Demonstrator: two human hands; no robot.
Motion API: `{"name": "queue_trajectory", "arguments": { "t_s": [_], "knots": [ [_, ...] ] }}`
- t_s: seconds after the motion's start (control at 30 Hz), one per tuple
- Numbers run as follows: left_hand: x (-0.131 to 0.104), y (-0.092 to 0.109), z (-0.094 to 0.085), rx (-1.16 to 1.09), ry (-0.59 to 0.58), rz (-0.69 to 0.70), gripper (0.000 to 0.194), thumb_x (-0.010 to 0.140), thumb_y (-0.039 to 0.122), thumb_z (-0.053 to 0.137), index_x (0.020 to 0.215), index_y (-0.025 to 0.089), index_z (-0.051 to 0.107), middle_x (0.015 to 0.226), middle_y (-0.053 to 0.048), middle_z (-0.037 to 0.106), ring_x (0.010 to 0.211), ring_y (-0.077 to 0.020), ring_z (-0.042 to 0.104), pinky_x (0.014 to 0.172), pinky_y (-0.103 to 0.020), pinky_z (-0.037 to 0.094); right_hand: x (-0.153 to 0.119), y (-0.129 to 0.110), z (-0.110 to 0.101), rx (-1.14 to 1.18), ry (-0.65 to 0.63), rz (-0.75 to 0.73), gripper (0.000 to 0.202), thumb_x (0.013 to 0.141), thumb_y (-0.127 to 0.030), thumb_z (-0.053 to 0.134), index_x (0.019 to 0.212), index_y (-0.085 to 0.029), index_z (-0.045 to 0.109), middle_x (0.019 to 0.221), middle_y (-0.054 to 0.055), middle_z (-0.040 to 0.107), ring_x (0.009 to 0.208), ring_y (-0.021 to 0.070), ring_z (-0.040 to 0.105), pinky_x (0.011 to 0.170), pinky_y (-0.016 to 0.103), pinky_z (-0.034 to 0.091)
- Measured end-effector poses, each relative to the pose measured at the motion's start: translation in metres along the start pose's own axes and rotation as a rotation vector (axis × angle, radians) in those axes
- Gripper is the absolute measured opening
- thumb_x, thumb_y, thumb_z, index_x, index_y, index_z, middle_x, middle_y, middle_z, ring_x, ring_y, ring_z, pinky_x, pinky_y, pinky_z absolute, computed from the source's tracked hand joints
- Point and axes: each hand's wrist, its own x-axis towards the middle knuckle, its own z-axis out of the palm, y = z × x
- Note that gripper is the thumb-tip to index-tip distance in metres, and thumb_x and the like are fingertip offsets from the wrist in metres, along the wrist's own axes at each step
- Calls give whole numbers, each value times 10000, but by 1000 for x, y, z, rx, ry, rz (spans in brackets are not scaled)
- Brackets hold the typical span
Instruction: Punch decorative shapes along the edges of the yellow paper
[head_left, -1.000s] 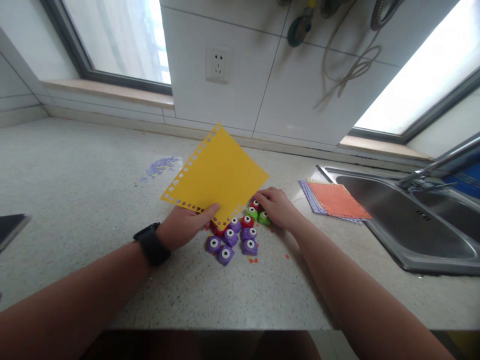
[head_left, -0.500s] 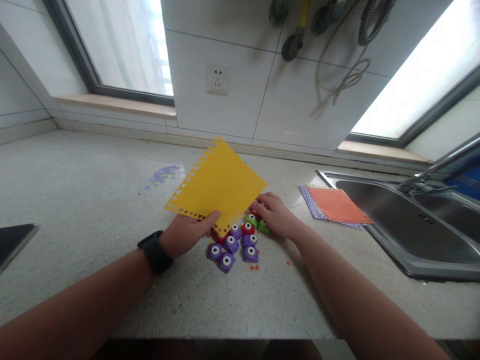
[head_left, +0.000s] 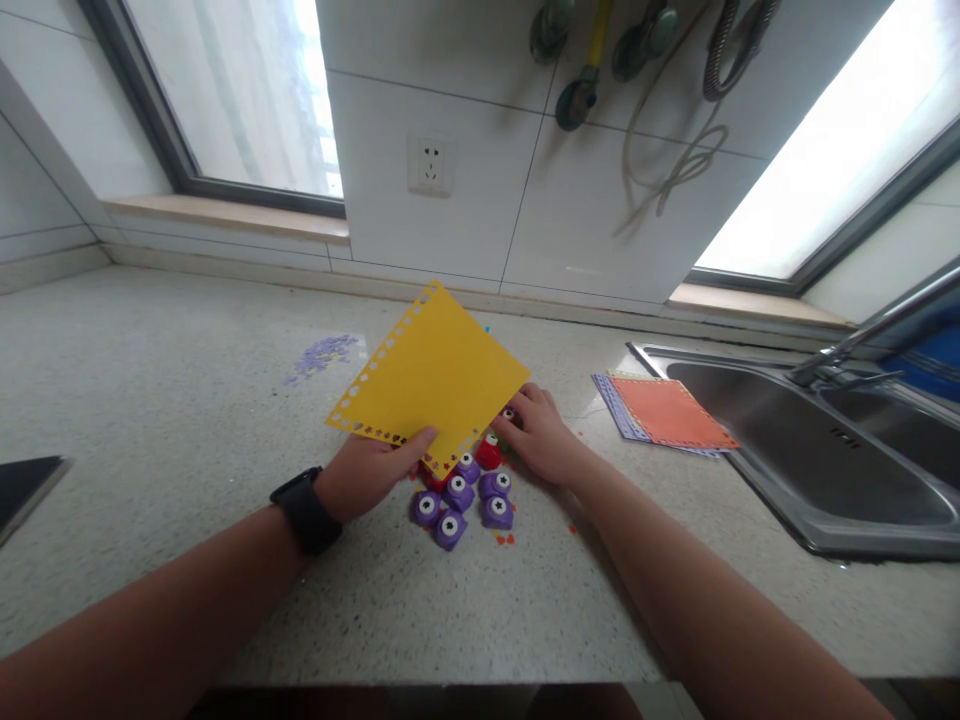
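Note:
My left hand [head_left: 379, 472], a black watch on its wrist, pinches a sheet of yellow paper [head_left: 442, 370] near its lower corner, thumb on top. Small shaped holes run along the sheet's left and lower edges. Beyond the sheet's right corner, my right hand [head_left: 544, 435] curls its fingers round a craft punch [head_left: 509, 413] that is mostly covered. Under and in front of the paper stand several more craft punches, including a purple punch [head_left: 450, 527] and a red punch [head_left: 489, 452]. Part of the group is hidden by the sheet and my right hand.
Punched sheets, an orange one [head_left: 675, 412] on top, lie beside the steel sink [head_left: 720, 385] at right. Purple paper bits [head_left: 322, 357] are heaped at left. Orange scraps [head_left: 505, 540] dot the counter [head_left: 360, 610]. A dark flat object [head_left: 30, 490] is at far left.
My right hand has shifted slightly left and inward over the punches, and the green punches seen before are now out of sight. The yellow paper stays in my left hand.

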Motion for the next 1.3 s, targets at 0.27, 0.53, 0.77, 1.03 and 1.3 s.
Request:
{"name": "queue_trajectory", "arguments": {
  "t_s": [0.27,0.53,0.77,1.03,1.3],
  "knots": [
    [0,-3,0,-5,4,23,279,775,386,712,545,260,617,452,10,591,547,-214,629,532,-304,527,-7,-12,-8,-50,-96,-141,482,920,-557,609,1325,-297,606,1339,115,539,1258,338,452,1079,544,373],
    [0,-2,0,28,-11,42,251,806,354,665,578,258,628,502,1,623,522,-205,616,532,-313,520,-4,-12,-4,-92,-91,-103,373,974,-473,558,1295,-300,635,1356,107,557,1272,311,465,1080,523,379],
    [-1,-1,-1,35,-13,21,235,811,353,658,600,255,628,484,9,612,580,-214,652,584,-313,557,-2,-12,-2,-141,-62,-70,322,1021,-438,470,1215,-278,670,1317,110,574,1217,303,493,1043,512,398],
    [-1,-2,-1,57,-6,31,221,811,387,659,641,247,649,538,-4,661,623,-225,676,622,-325,574,-3,-11,-2,-131,-60,-73,330,1033,-432,427,1195,-265,661,1292,113,576,1199,302,494,1036,508,398],
    [0,3,1,37,23,25,307,773,363,688,499,269,585,491,-14,636,684,-247,687,643,-324,565,-2,-3,-3,-40,-66,-101,346,1054,-407,378,1233,-269,640,1328,117,577,1237,297,496,1056,525,391]
  ]
}}
